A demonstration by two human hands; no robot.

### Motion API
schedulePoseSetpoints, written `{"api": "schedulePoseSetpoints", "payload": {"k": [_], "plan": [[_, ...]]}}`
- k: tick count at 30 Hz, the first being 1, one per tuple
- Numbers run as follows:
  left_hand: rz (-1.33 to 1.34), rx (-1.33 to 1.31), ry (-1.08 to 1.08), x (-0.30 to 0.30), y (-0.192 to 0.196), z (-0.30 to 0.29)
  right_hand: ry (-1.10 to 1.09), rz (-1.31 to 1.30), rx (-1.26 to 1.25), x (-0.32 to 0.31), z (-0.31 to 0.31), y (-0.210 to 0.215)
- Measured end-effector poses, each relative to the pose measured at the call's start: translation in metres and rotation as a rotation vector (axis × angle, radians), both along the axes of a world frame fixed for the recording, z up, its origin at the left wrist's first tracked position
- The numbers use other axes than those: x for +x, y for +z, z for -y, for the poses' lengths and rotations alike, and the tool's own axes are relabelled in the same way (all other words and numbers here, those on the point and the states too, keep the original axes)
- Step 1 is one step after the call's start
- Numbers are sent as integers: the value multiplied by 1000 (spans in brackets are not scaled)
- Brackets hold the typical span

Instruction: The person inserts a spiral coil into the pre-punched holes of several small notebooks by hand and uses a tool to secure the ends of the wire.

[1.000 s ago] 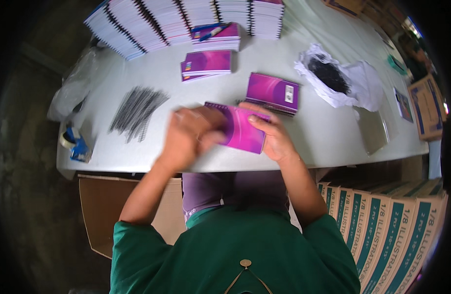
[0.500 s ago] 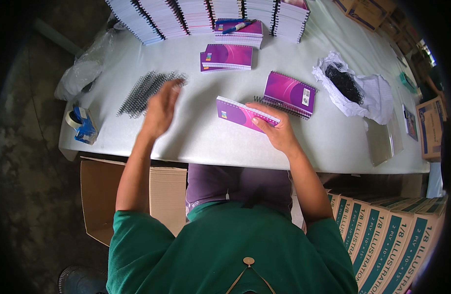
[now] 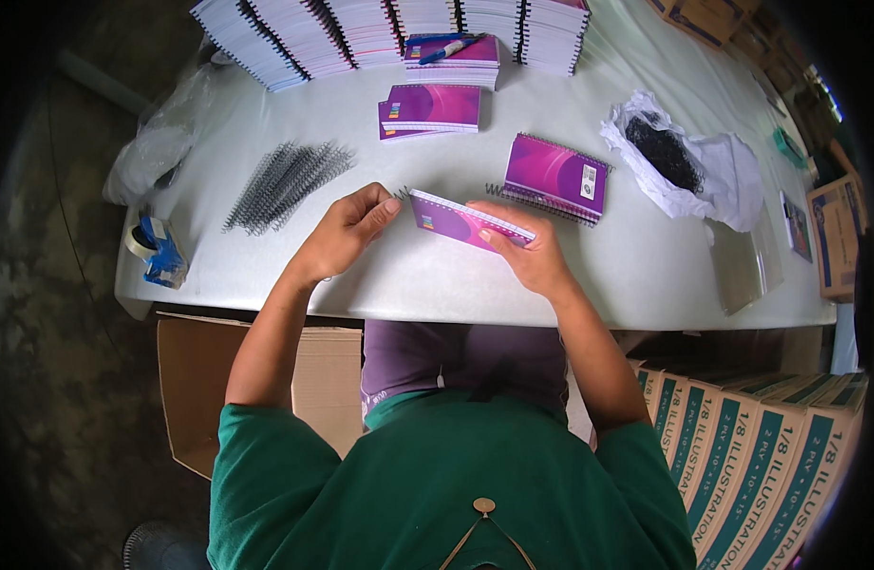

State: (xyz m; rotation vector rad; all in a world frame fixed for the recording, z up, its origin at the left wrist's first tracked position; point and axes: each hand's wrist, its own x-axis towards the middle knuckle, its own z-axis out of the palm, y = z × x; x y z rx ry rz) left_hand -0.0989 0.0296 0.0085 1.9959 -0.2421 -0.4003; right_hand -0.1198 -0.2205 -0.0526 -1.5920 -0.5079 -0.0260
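Above the table (image 3: pixel 437 296), a purple notebook (image 3: pixel 453 225) bearing a small multicoloured printed block (image 3: pixel 427 220) is pinched by the right hand (image 3: pixel 536 255), and a dark wire coil (image 3: pixel 404 193) beside its left corner by the left hand (image 3: pixel 347 230).

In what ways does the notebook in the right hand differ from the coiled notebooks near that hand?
The held notebook is tilted in the right hand, while the coiled notebooks lie on the table. The held notebook shows mostly bare holes; the coiled notebooks have dark coils. The coiled notebooks show a white label, the held notebook none. Both have purple covers.
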Motion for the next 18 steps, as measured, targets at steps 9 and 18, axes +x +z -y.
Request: {"api": "schedulePoseSetpoints", "payload": {"k": [9,18], "plan": [[-316,-65,-109,15,5,-6,26,-19,17,-1,0,1],[-83,0,-139,28,17,-5,32,30,-1,0,2,-4]]}}
